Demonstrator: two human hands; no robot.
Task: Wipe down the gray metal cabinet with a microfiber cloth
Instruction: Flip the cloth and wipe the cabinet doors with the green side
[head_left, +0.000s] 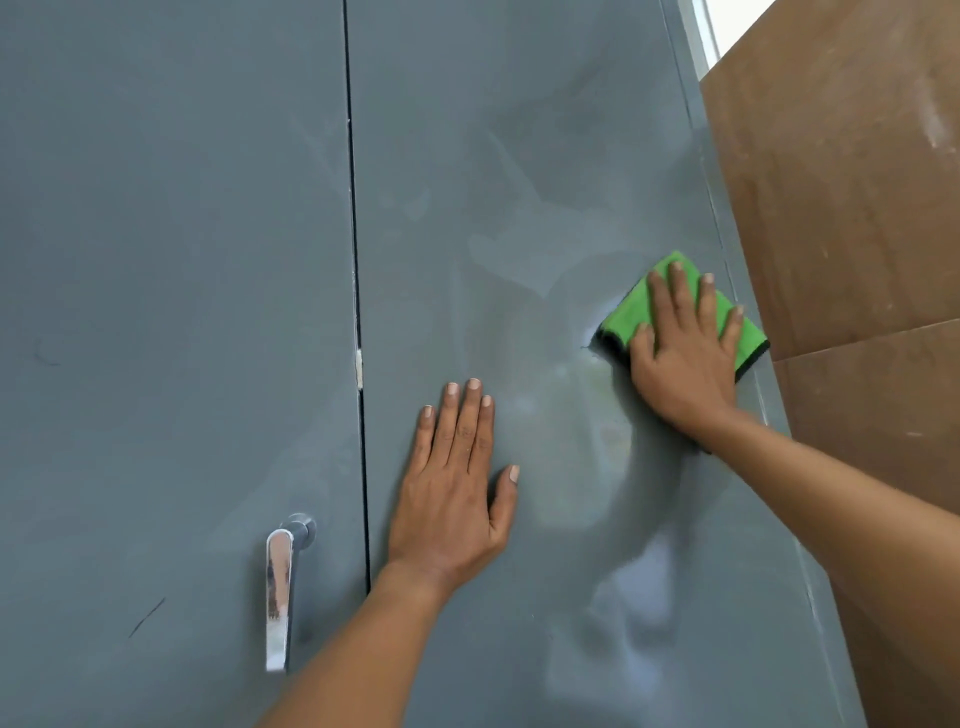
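Our right hand's fingers (675, 296) are spreading flat, pressing the folded green microfiber cloth (636, 312) against the gray metal cabinet's right door (519, 156), near its right edge. Our left hand (457, 483) is bracing open-palmed beside the door seam, above the chrome lever handle (280, 587). We are wiping mid-panel; next we judge the smeared patches between the hands need steady overlapping strokes.

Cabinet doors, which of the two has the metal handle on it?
The left door carries the chrome handle. The right door has none showing; both hands and the green cloth are on it.
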